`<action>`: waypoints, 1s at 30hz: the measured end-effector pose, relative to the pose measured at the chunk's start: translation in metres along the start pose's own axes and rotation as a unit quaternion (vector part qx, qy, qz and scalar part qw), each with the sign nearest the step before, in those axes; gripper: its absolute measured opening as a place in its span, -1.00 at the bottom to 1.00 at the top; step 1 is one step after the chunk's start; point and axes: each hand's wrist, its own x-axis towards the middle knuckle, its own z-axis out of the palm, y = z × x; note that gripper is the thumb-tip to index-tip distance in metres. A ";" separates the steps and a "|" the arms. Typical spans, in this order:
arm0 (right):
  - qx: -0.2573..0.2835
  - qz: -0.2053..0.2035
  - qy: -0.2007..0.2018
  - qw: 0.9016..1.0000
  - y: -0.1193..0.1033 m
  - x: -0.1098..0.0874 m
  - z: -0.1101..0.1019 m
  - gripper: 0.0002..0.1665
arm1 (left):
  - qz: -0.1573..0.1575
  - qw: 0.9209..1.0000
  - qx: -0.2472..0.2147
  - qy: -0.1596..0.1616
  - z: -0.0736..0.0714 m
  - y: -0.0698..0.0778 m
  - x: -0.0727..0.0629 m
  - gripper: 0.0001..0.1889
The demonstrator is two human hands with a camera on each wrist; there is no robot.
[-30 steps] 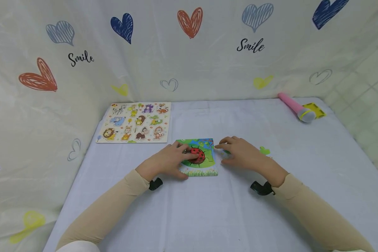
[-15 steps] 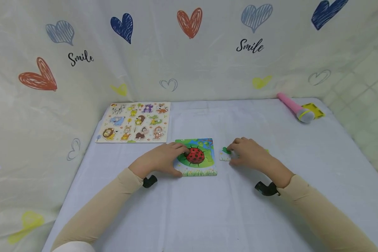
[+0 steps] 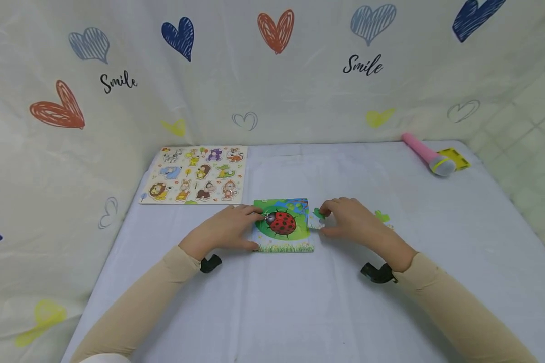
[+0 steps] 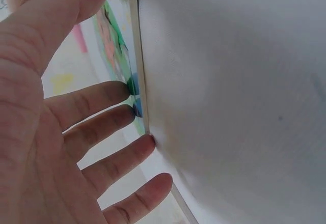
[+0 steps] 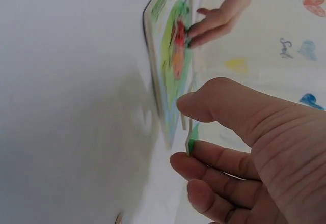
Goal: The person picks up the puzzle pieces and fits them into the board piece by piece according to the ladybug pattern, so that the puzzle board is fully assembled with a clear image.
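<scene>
A square ladybug puzzle lies on the white-covered table, green with a red spotted ladybug. My left hand rests at its left side, fingers spread and nearly straight. In the left wrist view its fingertips touch the board along the edge. My right hand pinches a small puzzle piece, white with a green patch, right at the puzzle's right edge. The right wrist view shows the piece edge-on between thumb and fingers. Another green-and-white puzzle piece lies beyond the right wrist, partly hidden by it.
At the back left lies an animal peg board with several cartoon animals. A pink toy microphone sits at the back right, next to a yellow frame-like piece. A heart-printed curtain hangs behind the table.
My right hand has gone right to the small puzzle piece, then brought it left against the ladybug puzzle. The left hand has drawn back from over the ladybug to the puzzle's left side.
</scene>
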 end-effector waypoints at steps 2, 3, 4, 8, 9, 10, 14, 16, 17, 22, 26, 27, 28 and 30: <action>0.014 -0.015 0.007 1.000 -0.007 0.002 0.002 -0.56 | 0.000 1.000 -0.002 0.003 0.001 -0.002 -0.001 -0.20; 0.017 -0.024 0.010 1.000 -0.011 0.003 0.003 -0.56 | 0.000 1.000 -0.004 0.004 0.000 -0.003 -0.001 -0.23; 0.020 -0.033 0.013 0.999 -0.016 0.004 0.005 -0.56 | 0.001 1.000 -0.003 0.005 0.001 -0.003 -0.001 -0.26; 0.022 -0.069 0.023 0.997 -0.030 0.008 0.015 -0.56 | 0.010 1.000 -0.006 0.013 -0.001 -0.005 -0.001 -0.41; 0.024 -0.075 0.023 0.997 -0.034 0.010 0.017 -0.56 | 0.013 1.000 -0.007 0.014 -0.001 -0.005 -0.001 -0.44; 0.028 -0.079 0.024 0.996 -0.036 0.011 0.020 -0.56 | 0.015 1.000 -0.008 0.015 -0.001 -0.005 -0.001 -0.47; 0.041 -0.095 0.028 0.994 -0.044 0.016 0.030 -0.56 | 0.021 1.000 -0.013 0.015 -0.002 -0.005 -0.001 -0.51; 0.040 -0.109 0.033 0.993 -0.048 0.019 0.033 -0.57 | 0.021 1.000 -0.013 0.016 -0.001 -0.005 -0.001 -0.52; 0.038 -0.115 0.035 0.992 -0.050 0.020 0.035 -0.56 | 0.021 1.000 -0.014 0.015 -0.001 -0.006 -0.001 -0.51; 0.036 -0.143 0.051 0.988 -0.058 0.025 0.042 -0.53 | 0.015 1.000 -0.018 0.010 -0.001 -0.005 -0.001 -0.49; 0.040 -0.159 0.062 0.985 -0.065 0.028 0.047 -0.49 | 0.015 1.000 -0.023 0.011 -0.001 -0.003 -0.001 -0.49; 0.040 -0.160 0.061 0.984 -0.067 0.029 0.048 -0.48 | 0.015 1.000 -0.025 0.012 -0.002 -0.003 -0.001 -0.49; 0.041 -0.160 0.060 0.984 -0.069 0.030 0.049 -0.48 | 0.015 0.999 -0.025 0.013 -0.002 -0.002 -0.001 -0.48; 0.041 -0.157 0.058 0.985 -0.072 0.032 0.050 -0.48 | 0.013 1.000 -0.023 0.014 -0.002 -0.002 -0.002 -0.48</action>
